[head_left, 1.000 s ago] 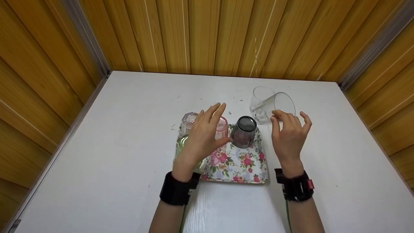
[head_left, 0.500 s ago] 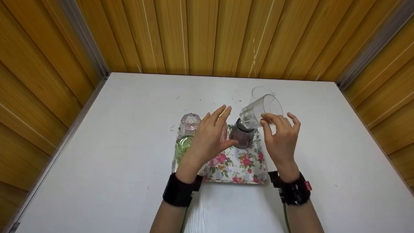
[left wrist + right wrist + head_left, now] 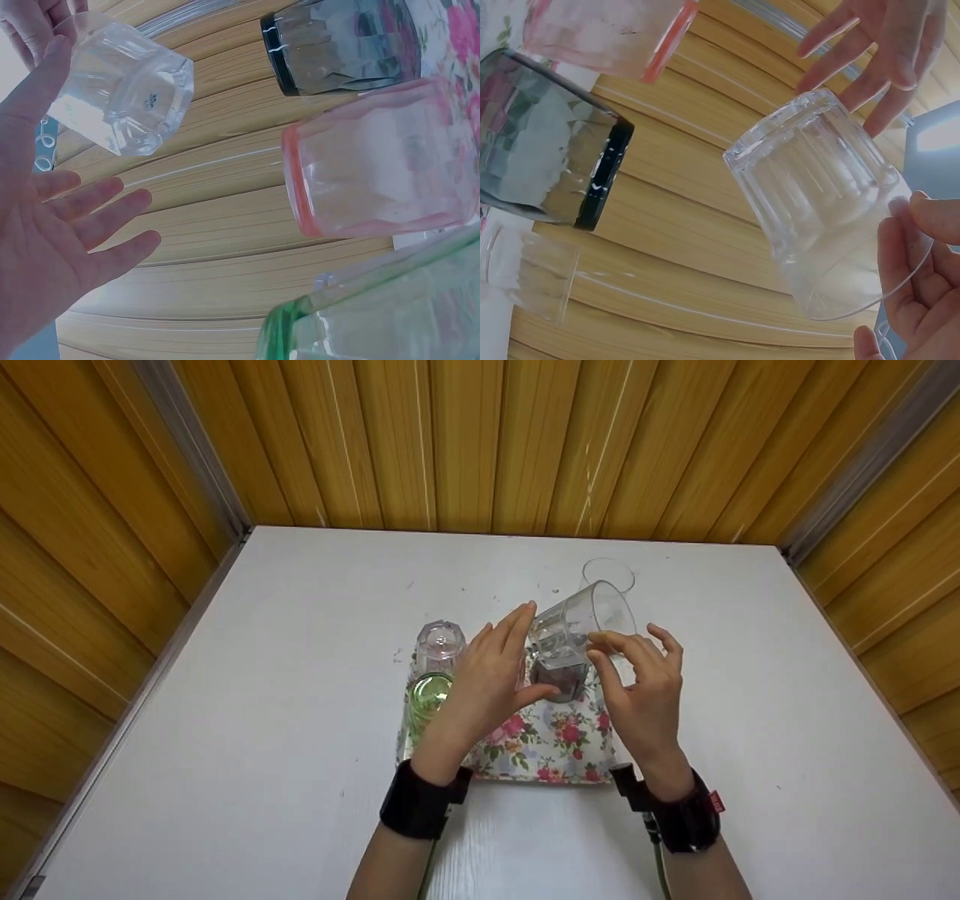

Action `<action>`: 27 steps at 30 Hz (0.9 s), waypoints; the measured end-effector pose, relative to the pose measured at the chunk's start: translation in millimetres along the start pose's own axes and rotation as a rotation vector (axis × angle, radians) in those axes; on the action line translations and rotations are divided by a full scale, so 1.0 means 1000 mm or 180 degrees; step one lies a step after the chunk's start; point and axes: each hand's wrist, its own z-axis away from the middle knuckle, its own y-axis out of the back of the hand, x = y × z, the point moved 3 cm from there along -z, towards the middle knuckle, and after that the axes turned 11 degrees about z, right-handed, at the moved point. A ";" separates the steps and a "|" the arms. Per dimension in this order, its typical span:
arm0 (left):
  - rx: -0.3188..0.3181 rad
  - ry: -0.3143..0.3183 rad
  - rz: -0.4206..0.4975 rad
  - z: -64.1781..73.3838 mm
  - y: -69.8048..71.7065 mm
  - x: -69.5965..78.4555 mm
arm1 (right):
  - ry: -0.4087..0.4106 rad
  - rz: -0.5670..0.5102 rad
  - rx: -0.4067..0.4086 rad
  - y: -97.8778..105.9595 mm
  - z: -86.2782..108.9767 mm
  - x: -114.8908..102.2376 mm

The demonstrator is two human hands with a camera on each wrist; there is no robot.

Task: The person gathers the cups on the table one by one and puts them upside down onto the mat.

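Between thumb and fingers my right hand (image 3: pixel 646 697) pinches the rim of a clear glass (image 3: pixel 574 622), which is tilted with its thick base toward my left hand. My left hand (image 3: pixel 487 679) hovers over the floral tray (image 3: pixel 517 757), fingers straight, close to that base. In the right wrist view the glass (image 3: pixel 817 202) has fluted sides. Under it, a dark grey glass (image 3: pixel 562 684) stands upside down on the tray. A pink glass (image 3: pixel 382 165) beside it is mostly hidden by my left hand in the head view.
At the tray's left side stand an upside-down green glass (image 3: pixel 429 696) and, behind it, a pale clear glass (image 3: pixel 440 645). Another clear glass (image 3: pixel 609 574) is on the white table (image 3: pixel 300 660) beyond the tray. Wood-look panels (image 3: pixel 465 450) enclose the table.
My right hand has carried the clear glass leftward from beside the tray to over the dark glass. My left hand has shifted slightly right, uncovering more of the green glass.
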 end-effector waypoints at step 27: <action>0.0099 -0.0146 0.0319 -0.001 -0.001 0.006 | -0.0076 -0.0535 -0.0117 0.013 0.006 -0.017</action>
